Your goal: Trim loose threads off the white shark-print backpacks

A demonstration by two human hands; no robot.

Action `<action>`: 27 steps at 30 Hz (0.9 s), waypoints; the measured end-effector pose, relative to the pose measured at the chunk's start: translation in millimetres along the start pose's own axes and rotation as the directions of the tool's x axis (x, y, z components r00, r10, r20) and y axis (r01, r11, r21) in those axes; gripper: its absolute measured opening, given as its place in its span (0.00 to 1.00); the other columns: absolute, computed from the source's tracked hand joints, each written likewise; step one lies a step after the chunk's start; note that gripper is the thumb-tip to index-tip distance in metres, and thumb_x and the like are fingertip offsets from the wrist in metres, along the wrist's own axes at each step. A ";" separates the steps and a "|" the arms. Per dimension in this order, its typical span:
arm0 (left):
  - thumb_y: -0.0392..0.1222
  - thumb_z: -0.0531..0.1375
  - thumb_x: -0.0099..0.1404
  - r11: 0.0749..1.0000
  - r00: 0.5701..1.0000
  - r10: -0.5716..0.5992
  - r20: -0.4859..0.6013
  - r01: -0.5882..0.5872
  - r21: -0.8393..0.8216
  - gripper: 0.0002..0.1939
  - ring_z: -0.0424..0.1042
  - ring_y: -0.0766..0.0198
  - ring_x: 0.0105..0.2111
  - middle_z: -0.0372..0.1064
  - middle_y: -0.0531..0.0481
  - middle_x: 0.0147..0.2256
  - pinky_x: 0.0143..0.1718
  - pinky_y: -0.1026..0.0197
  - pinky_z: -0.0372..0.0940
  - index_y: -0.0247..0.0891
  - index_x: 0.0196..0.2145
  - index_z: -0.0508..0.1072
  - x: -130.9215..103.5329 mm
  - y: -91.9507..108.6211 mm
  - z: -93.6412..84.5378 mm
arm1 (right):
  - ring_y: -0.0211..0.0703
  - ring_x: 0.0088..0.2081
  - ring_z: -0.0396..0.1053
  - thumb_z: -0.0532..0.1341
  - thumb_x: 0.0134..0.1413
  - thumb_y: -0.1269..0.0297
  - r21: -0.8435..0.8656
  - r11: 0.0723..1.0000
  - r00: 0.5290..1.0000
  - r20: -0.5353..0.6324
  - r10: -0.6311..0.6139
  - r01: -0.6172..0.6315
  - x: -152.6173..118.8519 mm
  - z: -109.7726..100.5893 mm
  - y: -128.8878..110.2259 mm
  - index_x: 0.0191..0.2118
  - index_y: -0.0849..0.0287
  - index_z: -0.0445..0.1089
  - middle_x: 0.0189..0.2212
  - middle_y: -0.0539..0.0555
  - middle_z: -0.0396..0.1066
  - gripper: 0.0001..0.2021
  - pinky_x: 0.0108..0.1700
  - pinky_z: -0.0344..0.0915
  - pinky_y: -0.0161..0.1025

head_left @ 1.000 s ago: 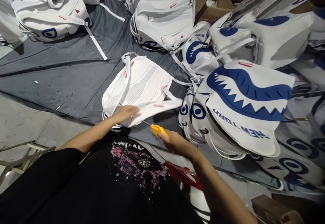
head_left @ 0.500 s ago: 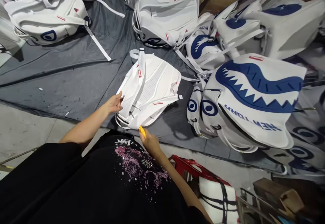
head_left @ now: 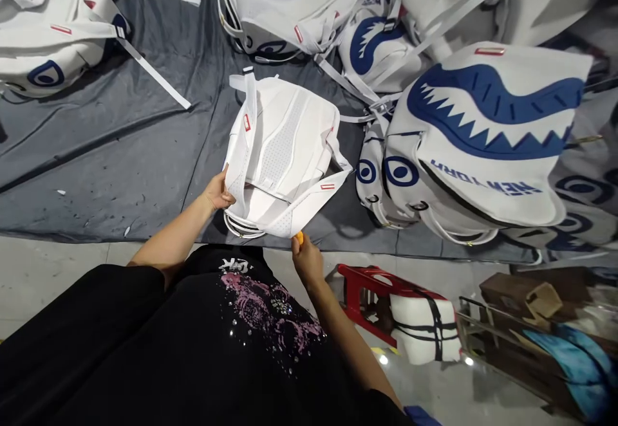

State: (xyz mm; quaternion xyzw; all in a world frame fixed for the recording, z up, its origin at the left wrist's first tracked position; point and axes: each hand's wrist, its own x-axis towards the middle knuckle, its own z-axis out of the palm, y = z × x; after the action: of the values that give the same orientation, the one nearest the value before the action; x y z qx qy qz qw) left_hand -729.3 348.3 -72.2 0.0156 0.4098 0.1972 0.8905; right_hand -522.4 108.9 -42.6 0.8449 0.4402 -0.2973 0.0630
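Note:
A small white backpack [head_left: 311,114] lies on the dark sheet with its padded back panel facing up. My left hand [head_left: 219,192] closes on its left edge, by the lower end of the left shoulder strap [head_left: 239,156]; the fingertips are partly hidden behind it. My right hand [head_left: 308,261] is shut around a small yellow-orange tool [head_left: 300,237], whose kind I cannot make out. That hand touches the lower bend of the right shoulder strap [head_left: 309,201], which bows up off the panel. Zipper edges show at the bag's near end.
Large white backpacks with blue shark-mouth prints [head_left: 497,117] crowd the right. More white bags [head_left: 290,8] lie at the back and the left [head_left: 53,46]. Below the grey-covered table edge [head_left: 159,236] stand a red stool [head_left: 355,291] with a strapped white cushion [head_left: 425,329] and a cardboard box [head_left: 516,297].
My right hand has moved right, and the right strap has lifted and spread away from the panel. Less of the yellow tool shows. The view has tipped downward.

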 end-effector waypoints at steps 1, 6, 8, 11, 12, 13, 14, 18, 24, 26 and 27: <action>0.59 0.60 0.66 1.000 1.000 -0.001 0.011 0.001 0.006 0.22 0.65 0.70 0.14 0.72 0.46 0.23 0.08 0.75 0.45 0.34 0.32 0.75 1.4 0.7 -1.1 | 0.46 0.36 0.73 0.48 0.73 0.56 0.024 1.000 1.000 -0.010 0.011 -0.011 -2.8 0.1 1.8 0.56 0.64 0.68 0.38 0.61 0.77 0.20 0.32 0.54 0.35; 0.62 0.57 0.67 0.999 0.999 -0.005 0.044 0.003 0.033 0.26 0.59 0.74 0.13 0.76 0.42 0.29 0.08 0.75 0.44 0.35 0.29 0.73 8.5 0.3 -0.8 | 0.49 0.39 0.75 0.46 0.73 0.57 0.114 0.992 0.999 -0.013 0.053 -0.051 -13.2 0.6 -0.6 0.51 0.65 0.69 0.40 0.64 0.78 0.20 0.34 0.56 0.36; 0.63 0.55 0.67 0.999 0.999 -0.005 0.046 0.003 0.043 0.27 0.59 0.74 0.14 0.76 0.41 0.30 0.08 0.74 0.43 0.35 0.29 0.73 11.0 -1.3 2.1 | 0.50 0.40 0.76 0.45 0.73 0.57 0.137 0.988 0.997 -0.003 0.072 -0.071 -14.8 1.1 -3.0 0.52 0.66 0.69 0.40 0.64 0.78 0.21 0.35 0.58 0.37; 0.65 0.52 0.69 0.998 0.999 0.012 0.049 -0.015 0.058 0.29 0.62 0.72 0.16 0.75 0.42 0.28 0.09 0.74 0.43 0.34 0.31 0.72 12.9 -4.6 7.8 | 0.53 0.43 0.76 0.43 0.72 0.57 0.154 0.983 0.995 0.010 0.104 -0.104 -28.6 5.3 0.5 0.54 0.66 0.67 0.42 0.66 0.78 0.22 0.38 0.62 0.38; 0.65 0.50 0.71 0.998 0.998 0.025 0.052 -0.029 0.061 0.30 0.64 0.72 0.17 0.75 0.44 0.28 0.11 0.74 0.43 0.34 0.32 0.72 12.6 -5.9 9.8 | 0.54 0.44 0.76 0.42 0.72 0.56 0.156 0.981 0.993 0.017 0.115 -0.116 -38.4 8.1 3.7 0.55 0.65 0.67 0.43 0.66 0.78 0.23 0.38 0.63 0.39; 0.65 0.49 0.72 0.997 0.997 0.042 0.058 -0.045 0.064 0.31 0.65 0.72 0.18 0.75 0.45 0.28 0.12 0.74 0.44 0.33 0.34 0.73 11.7 -7.2 11.6 | 0.54 0.44 0.77 0.41 0.72 0.55 0.156 0.979 0.992 0.027 0.126 -0.128 -50.5 12.0 7.2 0.55 0.64 0.67 0.43 0.66 0.78 0.24 0.39 0.64 0.40; 0.65 0.47 0.72 0.996 0.996 0.058 0.065 -0.063 0.069 0.31 0.66 0.72 0.19 0.75 0.46 0.28 0.13 0.74 0.45 0.33 0.36 0.73 10.2 -8.5 13.2 | 0.55 0.43 0.77 0.40 0.72 0.55 0.153 0.978 0.990 0.042 0.137 -0.142 -63.9 16.8 10.5 0.55 0.63 0.67 0.42 0.66 0.78 0.25 0.38 0.65 0.40; 0.65 0.47 0.73 0.985 0.989 0.112 0.101 -0.123 0.119 0.29 0.70 0.70 0.24 0.75 0.49 0.31 0.15 0.72 0.51 0.36 0.40 0.72 2.7 -12.6 17.0 | 0.53 0.37 0.78 0.42 0.70 0.56 0.136 0.980 0.982 0.145 0.123 -0.143 -103.8 40.9 10.3 0.55 0.59 0.68 0.35 0.61 0.79 0.23 0.34 0.66 0.40; 0.67 0.48 0.70 0.886 0.964 0.238 0.116 -0.264 0.380 0.28 0.71 0.67 0.26 0.72 0.46 0.33 0.17 0.70 0.55 0.37 0.39 0.70 1.5 -12.4 22.4 | 0.53 0.39 0.78 0.50 0.70 0.53 0.101 0.995 0.983 0.183 -0.027 0.009 -86.7 49.4 -20.9 0.53 0.55 0.70 0.37 0.59 0.80 0.18 0.35 0.62 0.39; 0.65 0.48 0.71 0.792 0.945 0.308 0.113 -0.321 0.519 0.28 0.72 0.63 0.30 0.72 0.44 0.35 0.20 0.68 0.60 0.36 0.41 0.70 -2.9 -17.8 20.5 | 0.54 0.38 0.78 0.50 0.70 0.51 0.086 0.996 0.982 0.182 -0.052 0.037 -86.2 43.0 -26.3 0.53 0.54 0.70 0.36 0.58 0.80 0.18 0.34 0.60 0.39; 0.63 0.48 0.71 0.727 0.927 0.358 0.108 -0.349 0.591 0.26 0.73 0.61 0.33 0.72 0.42 0.37 0.23 0.66 0.64 0.36 0.43 0.70 -7.8 -23.3 17.2 | 0.53 0.37 0.78 0.49 0.70 0.51 0.079 0.996 0.982 0.180 -0.065 0.052 -88.1 39.6 -27.8 0.53 0.54 0.70 0.35 0.57 0.80 0.19 0.33 0.59 0.39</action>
State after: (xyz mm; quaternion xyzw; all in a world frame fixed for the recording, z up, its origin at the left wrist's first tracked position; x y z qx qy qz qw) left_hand -713.3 326.3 -59.5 0.3734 0.4462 0.2229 0.7822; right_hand -600.2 48.9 -21.4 0.8027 0.4459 -0.3911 0.0629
